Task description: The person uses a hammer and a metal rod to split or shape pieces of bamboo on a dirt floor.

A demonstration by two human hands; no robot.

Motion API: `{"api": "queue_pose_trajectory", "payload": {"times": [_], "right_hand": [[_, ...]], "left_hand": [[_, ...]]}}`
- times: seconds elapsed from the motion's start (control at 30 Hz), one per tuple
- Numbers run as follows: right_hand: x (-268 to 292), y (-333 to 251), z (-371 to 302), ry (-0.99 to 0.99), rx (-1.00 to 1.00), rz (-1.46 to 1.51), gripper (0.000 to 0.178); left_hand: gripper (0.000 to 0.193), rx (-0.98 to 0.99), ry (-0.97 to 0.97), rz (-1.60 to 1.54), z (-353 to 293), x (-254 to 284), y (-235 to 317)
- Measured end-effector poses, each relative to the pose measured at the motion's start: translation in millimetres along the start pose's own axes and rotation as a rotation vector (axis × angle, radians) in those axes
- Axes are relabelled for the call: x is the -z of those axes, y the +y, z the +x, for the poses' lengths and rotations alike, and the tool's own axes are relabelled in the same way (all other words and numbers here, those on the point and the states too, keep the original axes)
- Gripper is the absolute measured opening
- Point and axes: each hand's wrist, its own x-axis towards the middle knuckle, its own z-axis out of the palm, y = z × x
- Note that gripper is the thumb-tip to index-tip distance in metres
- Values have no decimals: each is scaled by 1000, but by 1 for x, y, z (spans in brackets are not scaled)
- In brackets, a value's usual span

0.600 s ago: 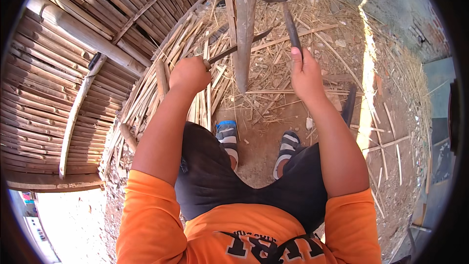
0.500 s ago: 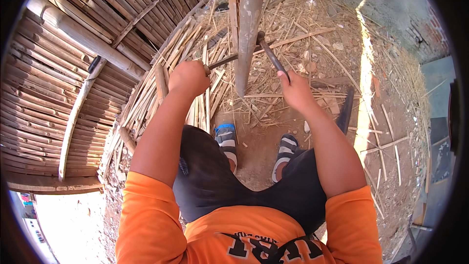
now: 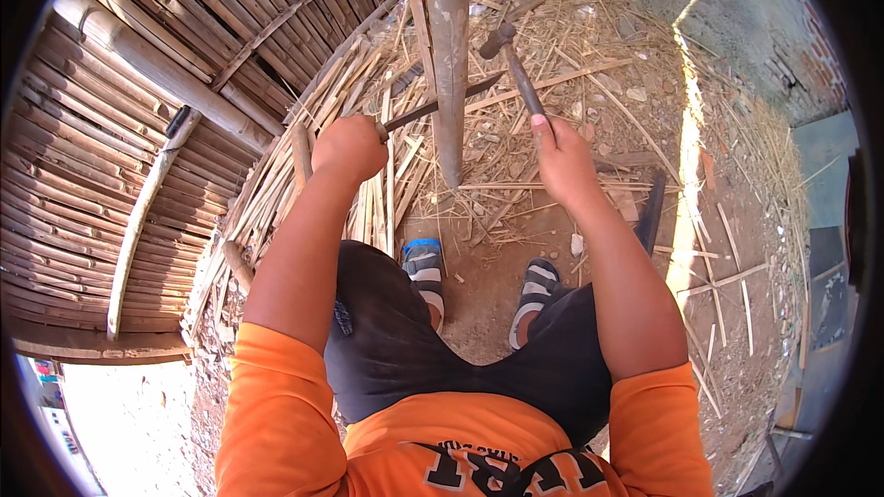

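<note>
Head view, with both grips closed on handles. Clenched in the left hand (image 3: pixel 350 149): a long, dark-bladed knife (image 3: pixel 412 116), reaching out to the right. Passes behind the near face of a split bamboo length (image 3: pixel 448 64), standing roughly upright ahead, then emerges on the right side with tip exposed. Hard to tell from this angle whether seated in the split or only lying across the far side. Held in the right hand (image 3: pixel 566 161), thumb along the handle: a hammer (image 3: pixel 523 81), head away and slightly to the left. Sits just above or beyond the exposed tip, seemingly apart from it, depth uncertain. Above all, a crossing relation: blade sideways, bamboo's long axis up and down, hammer on the tip's side. Nearest to that tip, the right hand; nearer to the bamboo itself, by a little, the left. Below, bamboo's tapering lower end at or near the dirt floor (image 3: pixel 479 285). To the left, a heap of bamboo strips (image 3: pixel 364 198).
</note>
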Motion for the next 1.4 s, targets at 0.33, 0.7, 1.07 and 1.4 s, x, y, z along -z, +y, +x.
{"api": "queue_pose_trajectory", "payload": {"times": [0.33,0.7,1.07,1.4], "right_hand": [[-12,20,-3,-99,-58,-110,51],[-26,30,0,-111,-31,-96,53],[-15,8,8,-11,39,89,56],[17,-22,21,54,-7,381,55]], "left_hand": [[26,-2,-10,13,2,1,-3],[28,14,-10,12,-5,6,7],[28,10,-24,59,6,-2,-5],[28,8,-30,53,8,-5,-15]]}}
